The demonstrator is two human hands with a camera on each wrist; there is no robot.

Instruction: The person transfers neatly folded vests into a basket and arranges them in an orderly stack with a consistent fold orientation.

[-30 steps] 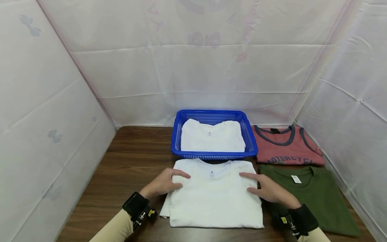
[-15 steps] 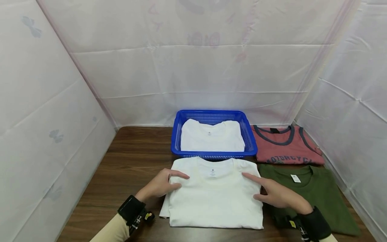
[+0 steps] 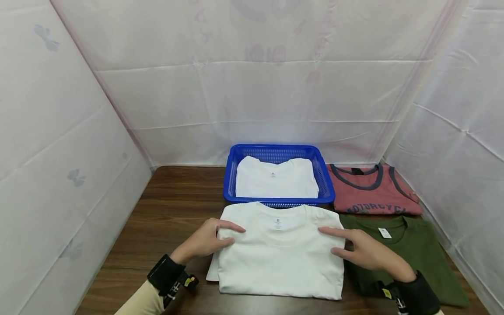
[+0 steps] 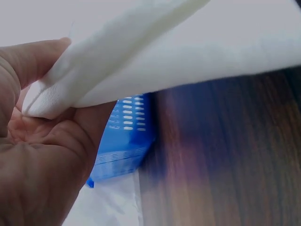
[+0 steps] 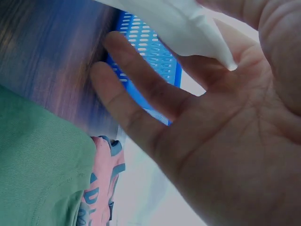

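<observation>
White T-shirt (image 3: 280, 264), folded: likely light, limp, best held where my left hand (image 3: 201, 239) pinches its nine-o'clock edge, my right hand (image 3: 367, 250) its three-o'clock.

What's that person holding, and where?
The front white shirt: the left hand grips one side edge and the right hand the other, both toward the collar end.

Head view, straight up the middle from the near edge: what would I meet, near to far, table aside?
White T-shirt between the hands → blue basket → pale hanging sheet.
</observation>
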